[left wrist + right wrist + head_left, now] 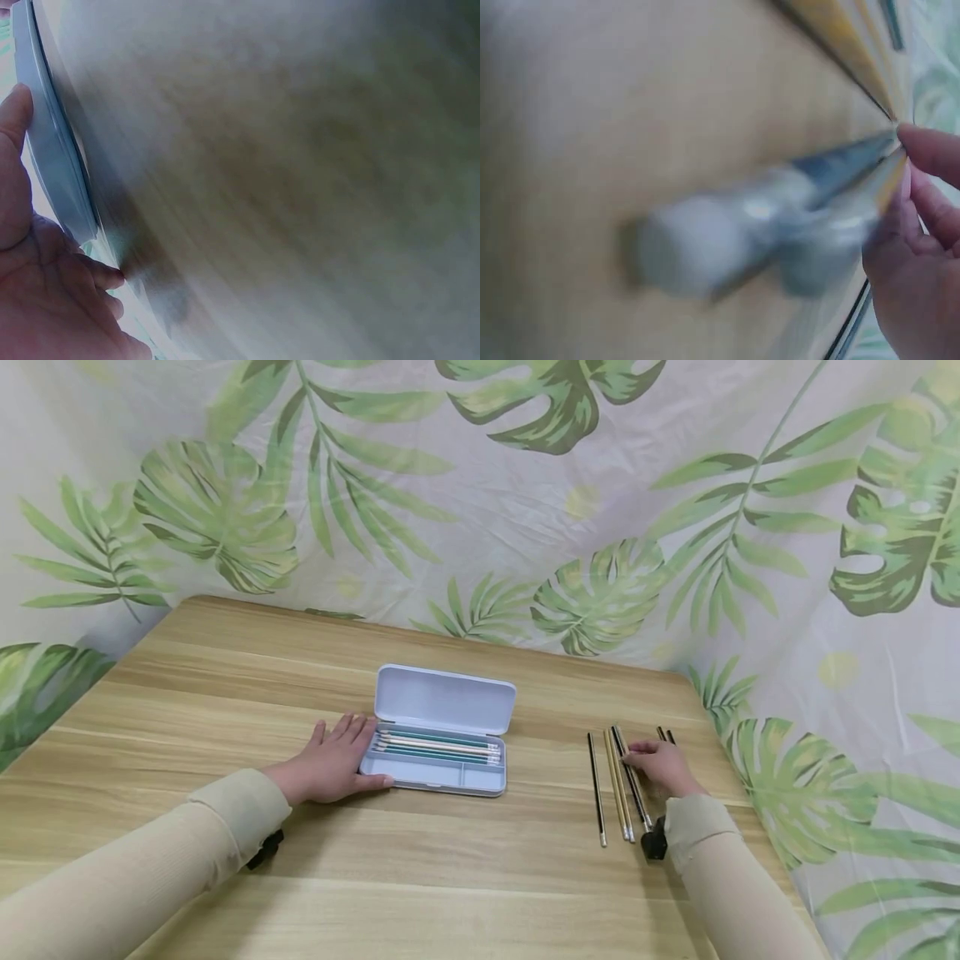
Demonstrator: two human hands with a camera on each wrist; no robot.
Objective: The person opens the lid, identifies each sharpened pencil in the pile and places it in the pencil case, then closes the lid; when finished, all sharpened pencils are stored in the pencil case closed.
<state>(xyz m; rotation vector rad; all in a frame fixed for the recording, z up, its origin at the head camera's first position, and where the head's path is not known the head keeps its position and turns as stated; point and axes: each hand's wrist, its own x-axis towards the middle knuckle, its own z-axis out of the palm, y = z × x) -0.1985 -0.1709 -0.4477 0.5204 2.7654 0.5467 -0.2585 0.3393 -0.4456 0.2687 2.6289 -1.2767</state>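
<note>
A light blue pencil case [417, 771] lies with its lid [446, 700] raised. Green and pale pencils [438, 747] fill its back compartment. My left hand [333, 766] is spread flat at the case's left end, thumb against its front edge; the left wrist view shows the thumb on the case's side [56, 150]. Over at the right, my right hand [663, 766] pinches eraser-ended pencils [633, 777] between thumb and fingers. In the right wrist view one is dark and another yellowish, their eraser ends [697, 244] blurred and close to the camera.
Left of the right hand, gold pencils [614, 785] and a black pencil [596, 789] lie on the wooden table [450, 868]. More dark pencils [662, 734] show partly behind that hand. A leaf-patterned cloth [495, 518] hangs along the table's back and right edges.
</note>
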